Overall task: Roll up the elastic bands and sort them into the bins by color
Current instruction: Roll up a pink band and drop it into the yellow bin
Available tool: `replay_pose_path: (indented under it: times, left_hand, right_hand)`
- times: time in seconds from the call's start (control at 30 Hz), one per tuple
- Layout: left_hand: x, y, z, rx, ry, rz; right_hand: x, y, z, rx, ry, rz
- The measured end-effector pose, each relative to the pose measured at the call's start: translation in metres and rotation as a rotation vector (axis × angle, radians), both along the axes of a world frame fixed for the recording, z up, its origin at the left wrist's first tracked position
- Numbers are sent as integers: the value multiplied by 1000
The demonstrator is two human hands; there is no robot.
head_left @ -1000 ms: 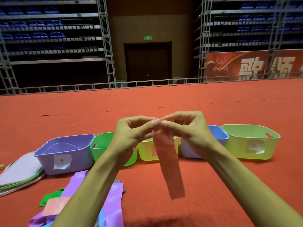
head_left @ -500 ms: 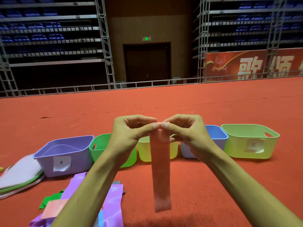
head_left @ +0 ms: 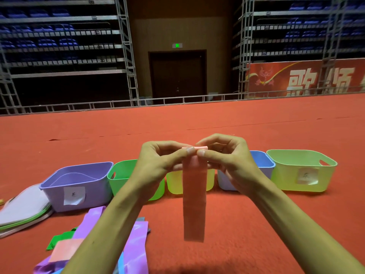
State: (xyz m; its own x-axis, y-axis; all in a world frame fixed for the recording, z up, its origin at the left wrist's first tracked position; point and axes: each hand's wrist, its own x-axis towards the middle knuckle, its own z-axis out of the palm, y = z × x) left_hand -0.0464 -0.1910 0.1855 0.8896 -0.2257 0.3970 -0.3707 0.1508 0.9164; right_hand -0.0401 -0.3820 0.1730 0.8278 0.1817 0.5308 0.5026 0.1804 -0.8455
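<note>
Pink elastic band (head_left: 194,198) hangs from both hands, left hand (head_left: 158,165) and right hand (head_left: 227,161) pinching its rolled top edge.

A pink elastic band (head_left: 194,204) hangs straight down in the air, its top end rolled into a small curl. Behind it, in a row on the red floor (head_left: 246,224) — purple bin (head_left: 94,184), green bin (head_left: 120,175), yellow bin (head_left: 174,182), blue bin (head_left: 260,161), lime bin (head_left: 286,175). Loose bands (head_left: 136,246) lie heaped at lower left.

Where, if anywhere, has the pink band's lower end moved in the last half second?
Yes. On the band, the lower end rose, nearer the yellow bin behind.
</note>
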Motion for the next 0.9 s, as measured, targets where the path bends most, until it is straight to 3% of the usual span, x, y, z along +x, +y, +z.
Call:
replay_pose_path:
  times: [0.9]
  left_hand:
    - [1, 4, -6, -22, -58, 19]
  right_hand:
    - [-2, 5, 2, 5, 15, -51]
